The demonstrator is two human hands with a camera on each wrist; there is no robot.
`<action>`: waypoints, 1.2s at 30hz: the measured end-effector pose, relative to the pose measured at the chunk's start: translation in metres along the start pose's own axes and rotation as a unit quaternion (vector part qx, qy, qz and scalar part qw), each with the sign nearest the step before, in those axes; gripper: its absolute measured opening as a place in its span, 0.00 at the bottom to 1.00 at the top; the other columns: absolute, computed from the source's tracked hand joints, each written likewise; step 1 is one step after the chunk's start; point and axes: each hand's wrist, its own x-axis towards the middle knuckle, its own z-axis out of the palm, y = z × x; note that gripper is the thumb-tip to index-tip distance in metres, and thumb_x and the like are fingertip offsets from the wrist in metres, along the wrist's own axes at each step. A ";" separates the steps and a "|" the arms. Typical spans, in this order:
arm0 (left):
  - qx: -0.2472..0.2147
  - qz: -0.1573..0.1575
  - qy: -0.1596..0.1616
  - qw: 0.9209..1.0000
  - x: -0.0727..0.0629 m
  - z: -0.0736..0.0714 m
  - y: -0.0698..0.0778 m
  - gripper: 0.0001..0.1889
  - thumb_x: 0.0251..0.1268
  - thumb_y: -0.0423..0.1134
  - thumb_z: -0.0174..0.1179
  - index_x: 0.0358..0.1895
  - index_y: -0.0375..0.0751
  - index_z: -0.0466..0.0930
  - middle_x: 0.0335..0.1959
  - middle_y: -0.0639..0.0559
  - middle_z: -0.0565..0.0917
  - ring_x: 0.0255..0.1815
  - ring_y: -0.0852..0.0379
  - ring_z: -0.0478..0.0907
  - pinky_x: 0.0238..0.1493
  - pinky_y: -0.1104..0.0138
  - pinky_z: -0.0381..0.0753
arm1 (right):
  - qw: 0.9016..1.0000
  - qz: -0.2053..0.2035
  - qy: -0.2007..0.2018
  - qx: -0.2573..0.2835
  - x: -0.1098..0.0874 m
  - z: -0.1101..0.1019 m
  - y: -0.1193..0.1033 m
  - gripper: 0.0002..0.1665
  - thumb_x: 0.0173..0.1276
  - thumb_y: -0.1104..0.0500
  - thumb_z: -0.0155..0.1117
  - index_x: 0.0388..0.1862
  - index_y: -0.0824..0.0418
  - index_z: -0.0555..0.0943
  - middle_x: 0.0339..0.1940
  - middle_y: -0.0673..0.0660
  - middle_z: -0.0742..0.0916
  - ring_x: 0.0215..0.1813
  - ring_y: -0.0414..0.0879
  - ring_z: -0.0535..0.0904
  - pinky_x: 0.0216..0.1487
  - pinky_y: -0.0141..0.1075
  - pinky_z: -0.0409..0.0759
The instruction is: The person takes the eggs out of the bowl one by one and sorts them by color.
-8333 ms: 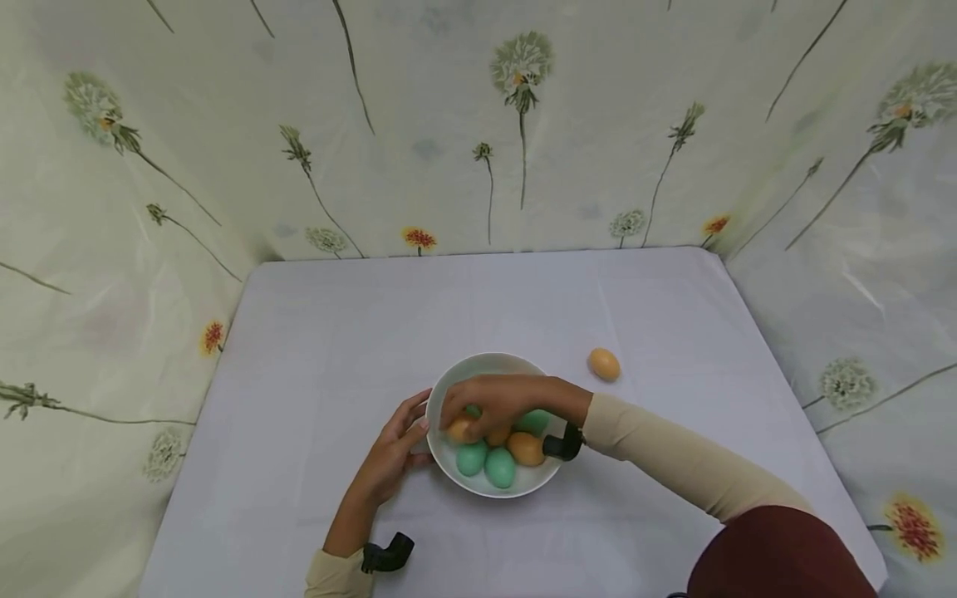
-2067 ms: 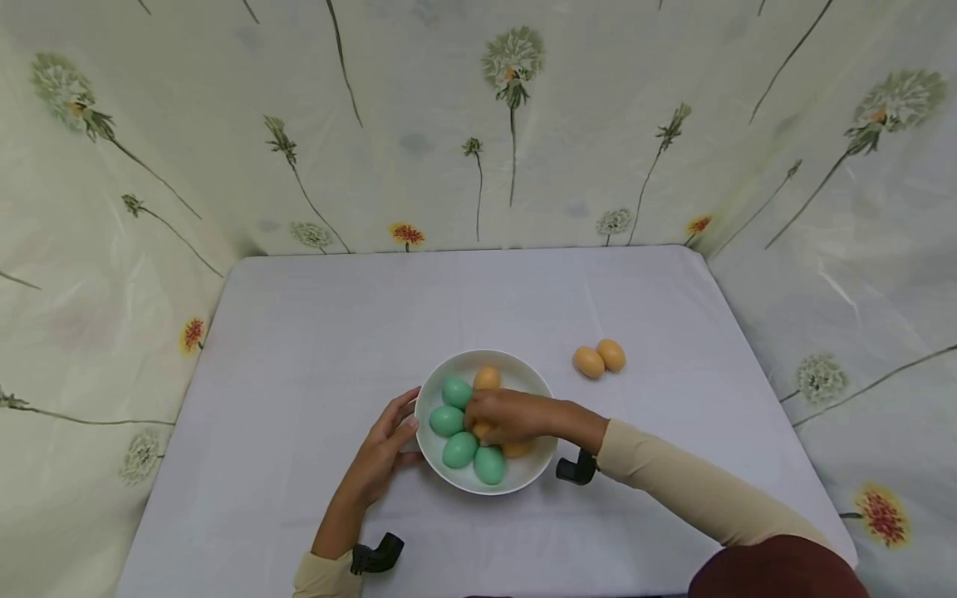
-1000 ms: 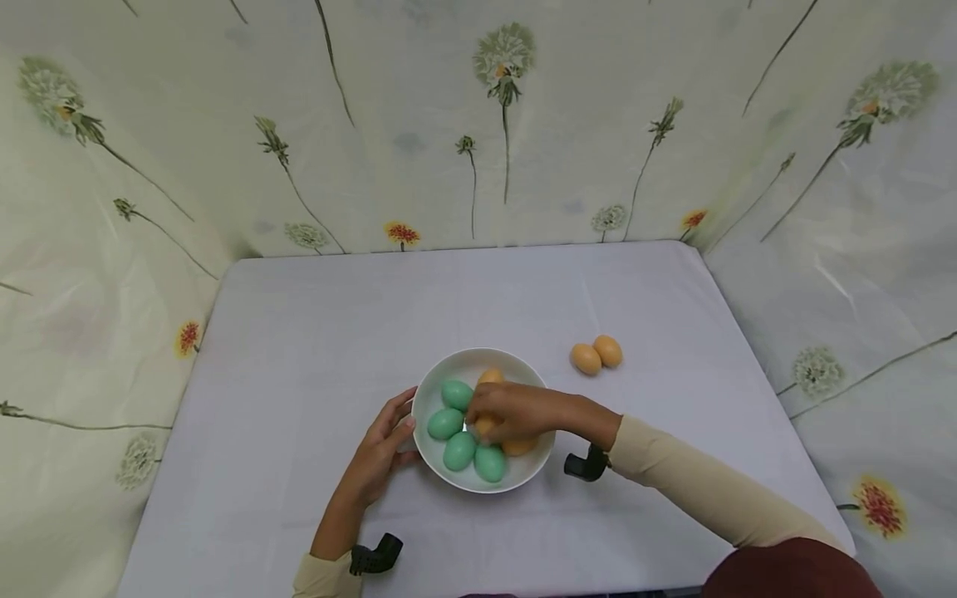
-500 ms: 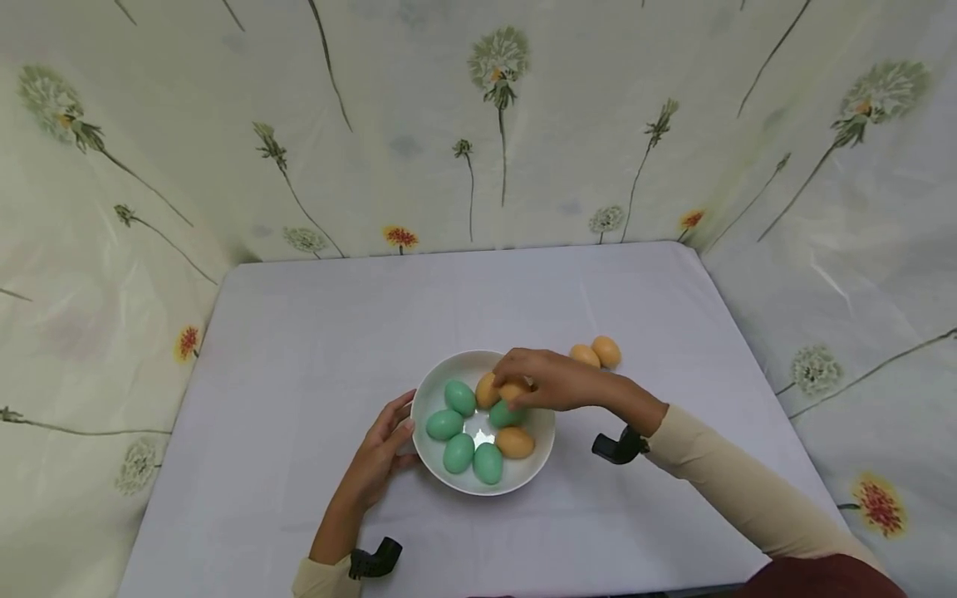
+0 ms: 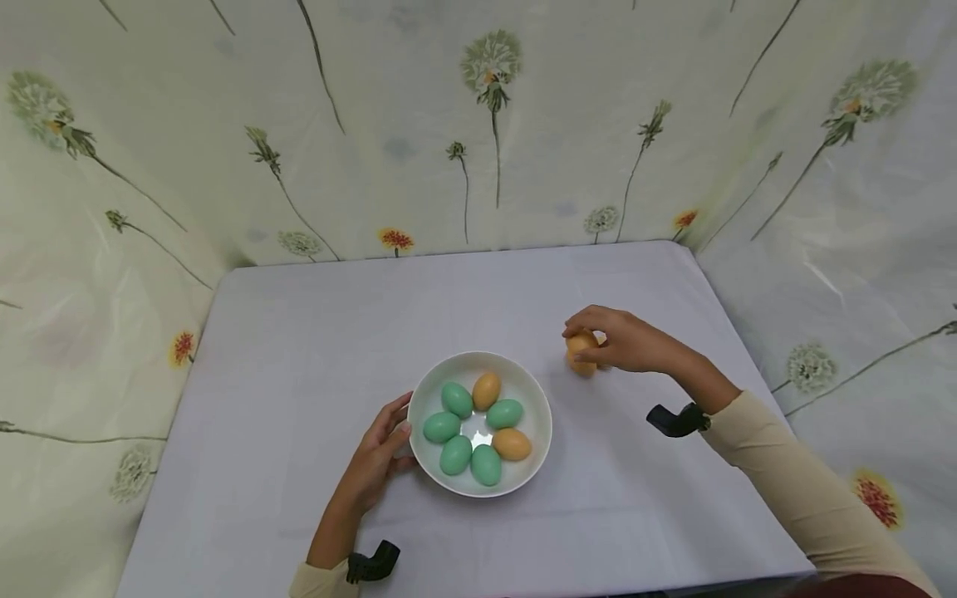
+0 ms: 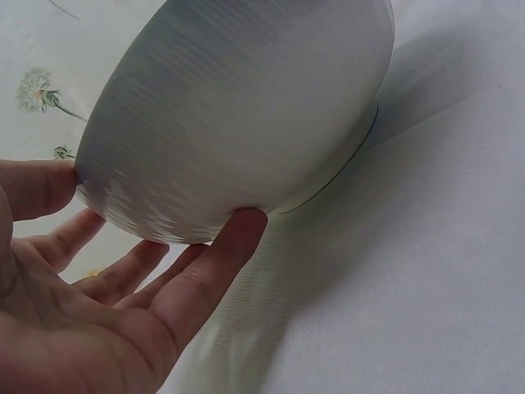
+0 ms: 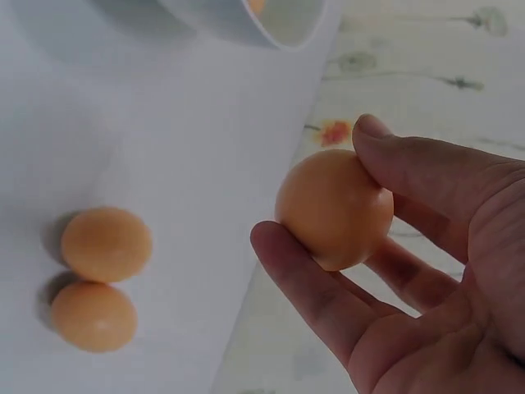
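My right hand pinches an orange egg between thumb and fingers, at the right of the table. Below it, two more orange eggs lie touching on the cloth; the head view shows them mostly covered by the hand and the held egg. A white bowl stands left of them, with several green eggs and two orange eggs in a loose ring inside. My left hand touches the bowl's left outer wall with spread fingertips, clearly seen in the left wrist view.
A white cloth covers the table. Flower-printed sheeting hangs behind it and at both sides. Dark wrist mounts sit on both forearms.
My right hand has lifted an orange egg out of the bowl and carried it right, over the two on the cloth. Earlier only one lay there. My left hand stays against the bowl.
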 end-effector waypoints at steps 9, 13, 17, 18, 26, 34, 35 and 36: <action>-0.001 -0.002 0.003 1.000 0.000 0.000 -0.002 0.26 0.78 0.43 0.51 0.75 0.57 0.61 0.74 0.44 0.65 0.69 0.40 0.71 0.51 0.52 0.85 | 0.998 0.033 0.049 -0.032 -0.011 -0.008 0.042 0.22 0.65 0.62 0.72 0.57 0.64 0.80 0.58 0.61 0.83 0.59 0.56 0.78 0.50 0.47 0.82; -0.004 0.000 0.002 1.000 -0.001 -0.001 -0.002 0.26 0.79 0.43 0.51 0.75 0.56 0.60 0.75 0.43 0.65 0.69 0.40 0.70 0.51 0.51 0.85 | 0.997 0.046 0.057 -0.033 -0.014 -0.009 0.053 0.21 0.65 0.64 0.71 0.57 0.65 0.80 0.57 0.63 0.83 0.57 0.57 0.78 0.51 0.50 0.80; -0.005 0.001 0.001 1.000 -0.001 -0.001 -0.002 0.26 0.79 0.42 0.51 0.76 0.55 0.60 0.75 0.43 0.65 0.69 0.40 0.70 0.51 0.51 0.84 | 0.995 0.063 0.062 -0.036 -0.015 -0.008 0.063 0.21 0.65 0.65 0.70 0.57 0.65 0.80 0.56 0.64 0.83 0.56 0.57 0.77 0.53 0.52 0.78; -0.006 0.001 0.000 1.000 -0.001 -0.001 -0.002 0.26 0.79 0.42 0.51 0.76 0.55 0.60 0.75 0.42 0.65 0.69 0.40 0.70 0.51 0.51 0.84 | 0.995 0.069 0.063 -0.037 -0.015 -0.007 0.066 0.21 0.65 0.65 0.70 0.57 0.65 0.80 0.56 0.64 0.83 0.56 0.57 0.77 0.54 0.52 0.78; -0.004 0.006 -0.003 1.000 0.000 -0.001 -0.002 0.26 0.79 0.42 0.50 0.76 0.55 0.60 0.75 0.42 0.64 0.69 0.39 0.70 0.51 0.50 0.84 | 0.990 0.120 0.062 -0.024 -0.014 -0.002 0.086 0.21 0.67 0.63 0.69 0.58 0.65 0.80 0.58 0.64 0.82 0.59 0.59 0.74 0.59 0.57 0.75; -0.006 0.005 -0.004 1.000 0.000 0.000 -0.001 0.25 0.79 0.41 0.49 0.76 0.55 0.60 0.75 0.42 0.64 0.69 0.39 0.71 0.51 0.50 0.84 | 0.987 0.150 0.060 -0.013 -0.014 0.004 0.100 0.22 0.69 0.62 0.67 0.60 0.67 0.78 0.60 0.67 0.80 0.60 0.61 0.72 0.60 0.58 0.73; -0.007 0.005 -0.004 1.000 -0.001 0.000 -0.002 0.25 0.79 0.41 0.49 0.76 0.55 0.60 0.75 0.41 0.64 0.68 0.39 0.71 0.52 0.50 0.84 | 0.986 0.153 0.061 -0.013 -0.014 0.005 0.102 0.22 0.69 0.62 0.67 0.60 0.67 0.78 0.60 0.67 0.80 0.60 0.61 0.72 0.60 0.58 0.73; -0.007 0.005 -0.004 1.000 -0.001 0.000 -0.002 0.25 0.79 0.41 0.49 0.76 0.55 0.60 0.75 0.41 0.64 0.68 0.39 0.71 0.52 0.50 0.84 | 0.986 0.154 0.061 -0.012 -0.014 0.007 0.104 0.22 0.69 0.62 0.67 0.60 0.67 0.78 0.60 0.67 0.80 0.60 0.61 0.72 0.60 0.58 0.73</action>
